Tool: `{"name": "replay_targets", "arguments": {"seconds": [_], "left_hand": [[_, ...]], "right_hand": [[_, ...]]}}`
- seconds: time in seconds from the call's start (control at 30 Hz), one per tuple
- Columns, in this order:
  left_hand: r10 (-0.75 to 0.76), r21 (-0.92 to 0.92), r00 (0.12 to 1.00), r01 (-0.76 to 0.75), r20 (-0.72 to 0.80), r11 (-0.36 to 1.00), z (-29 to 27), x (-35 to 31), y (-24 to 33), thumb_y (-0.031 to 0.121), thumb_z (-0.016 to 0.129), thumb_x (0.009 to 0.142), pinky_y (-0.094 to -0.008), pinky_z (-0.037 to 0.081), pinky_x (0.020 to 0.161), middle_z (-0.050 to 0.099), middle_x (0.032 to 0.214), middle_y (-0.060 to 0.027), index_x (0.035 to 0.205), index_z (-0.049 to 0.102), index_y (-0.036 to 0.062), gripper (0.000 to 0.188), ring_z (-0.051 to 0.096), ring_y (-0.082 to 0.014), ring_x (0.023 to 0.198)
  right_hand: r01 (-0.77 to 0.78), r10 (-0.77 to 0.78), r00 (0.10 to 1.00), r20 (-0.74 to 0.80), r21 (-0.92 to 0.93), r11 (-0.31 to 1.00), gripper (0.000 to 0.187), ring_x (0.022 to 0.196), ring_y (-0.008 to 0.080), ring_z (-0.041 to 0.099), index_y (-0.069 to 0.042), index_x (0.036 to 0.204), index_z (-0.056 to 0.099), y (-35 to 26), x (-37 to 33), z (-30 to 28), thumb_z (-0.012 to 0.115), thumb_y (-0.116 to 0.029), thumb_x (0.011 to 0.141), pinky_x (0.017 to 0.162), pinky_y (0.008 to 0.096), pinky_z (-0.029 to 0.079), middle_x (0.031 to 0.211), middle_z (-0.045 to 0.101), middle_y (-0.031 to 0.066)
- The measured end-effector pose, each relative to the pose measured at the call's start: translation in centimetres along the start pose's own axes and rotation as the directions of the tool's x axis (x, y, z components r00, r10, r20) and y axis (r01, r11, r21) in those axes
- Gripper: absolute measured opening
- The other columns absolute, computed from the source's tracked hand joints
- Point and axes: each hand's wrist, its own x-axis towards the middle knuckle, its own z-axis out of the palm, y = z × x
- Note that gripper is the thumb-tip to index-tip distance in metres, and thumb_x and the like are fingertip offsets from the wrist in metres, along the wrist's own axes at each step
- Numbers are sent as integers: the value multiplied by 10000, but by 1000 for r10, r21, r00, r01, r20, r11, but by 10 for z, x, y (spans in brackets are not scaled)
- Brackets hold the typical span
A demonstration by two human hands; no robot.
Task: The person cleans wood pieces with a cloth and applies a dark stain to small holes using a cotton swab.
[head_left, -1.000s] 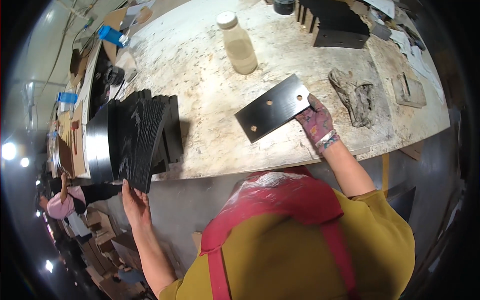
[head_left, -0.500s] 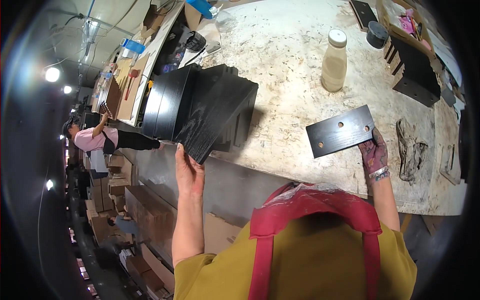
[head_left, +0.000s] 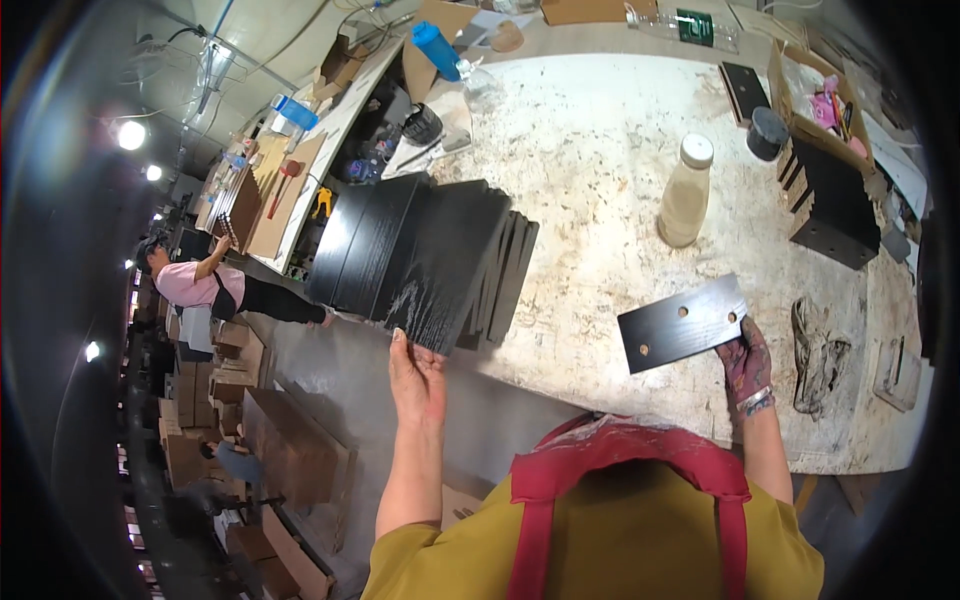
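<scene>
My left hand [head_left: 416, 385] pinches the near edge of a black wooden board [head_left: 440, 265], thumb on top and fingers at its underside. This board lies on a stack of similar black boards [head_left: 350, 235] at the left of the worktable, and more boards show in a staggered row at its right side. My right hand [head_left: 746, 368], in a patterned, stained glove, holds a smaller black board with three round holes [head_left: 680, 335] by its right end. That board is tilted above the table, its holed face visible.
A capped bottle of cloudy liquid [head_left: 686, 195] stands on the stained worktable [head_left: 580, 140]. To the right are stacked black blocks [head_left: 835, 215], a dark round jar [head_left: 767, 134], an open carton [head_left: 815, 75] and a stained cloth [head_left: 820, 360]. A co-worker [head_left: 190, 280] stands at a bench on the left.
The board in my left hand has turned from lying askew across the stack to lying nearly in line with it. My right hand still holds the holed board. The view has shifted.
</scene>
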Motion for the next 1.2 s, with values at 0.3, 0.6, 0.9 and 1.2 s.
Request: {"name": "replay_targets", "arguments": {"seconds": [0.3,0.6,0.9,1.2], "left_hand": [[-167,65,962,157,217,985,-54,21,16,297,483,984,-223,374,495,501,648,-40,791,453,74,297,467,-117,577],[-243,643,790,-234,563,729,13,-28,-97,51,504,931,-234,470,623,640,760,-95,991,545,20,79,589,-121,648],[24,-63,-59,-961,998,269,132,-30,-167,79,540,878,-315,488,804,667,848,-131,892,624,-4,119,658,-247,846],[-148,168,120,-914,982,370,248,-105,-182,19,614,823,-384,432,964,460,1351,-199,1224,529,40,410,479,-347,1228]], "right_hand": [[117,-25,973,231,-396,911,569,573,85,473,45,1300,420,-10,-14,9,591,-252,847,440,202,330,745,533,17],[230,-234,947,218,-973,26,480,900,302,620,-61,1308,487,-38,-33,20,545,-258,874,815,366,479,949,645,171],[228,-559,781,279,-960,-161,364,872,309,637,-147,1218,588,-140,-84,-28,555,-237,867,780,364,501,1003,660,147],[200,-510,826,240,-971,-132,404,718,259,624,-142,1272,539,-286,-47,-68,550,-205,872,661,373,482,743,625,154]]}}
